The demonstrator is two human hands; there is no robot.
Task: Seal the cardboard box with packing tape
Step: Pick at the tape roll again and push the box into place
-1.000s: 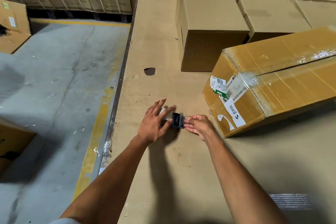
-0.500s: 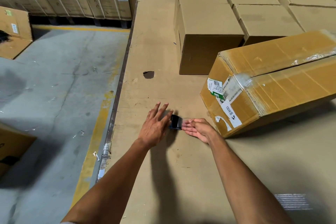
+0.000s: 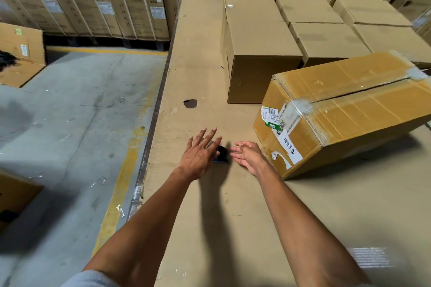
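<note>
Where the cardboard-covered work surface [image 3: 233, 205] meets its left edge, a grey concrete floor [image 3: 70, 123] with a worn yellow line [image 3: 121, 184] drops away. The cardboard box [image 3: 345, 109], shiny with tape and labelled on its near end, lies tilted on the surface. Just left of its near corner the right hand [image 3: 248, 155] is loosely open, fingers extended, and beyond it the left hand [image 3: 198, 156] is spread wide, both flanking a small dark object [image 3: 222, 155], blurred. Behind the box stand plain cartons [image 3: 261, 37]; washing-machine cartons [image 3: 130, 0] line the far wall.
</note>
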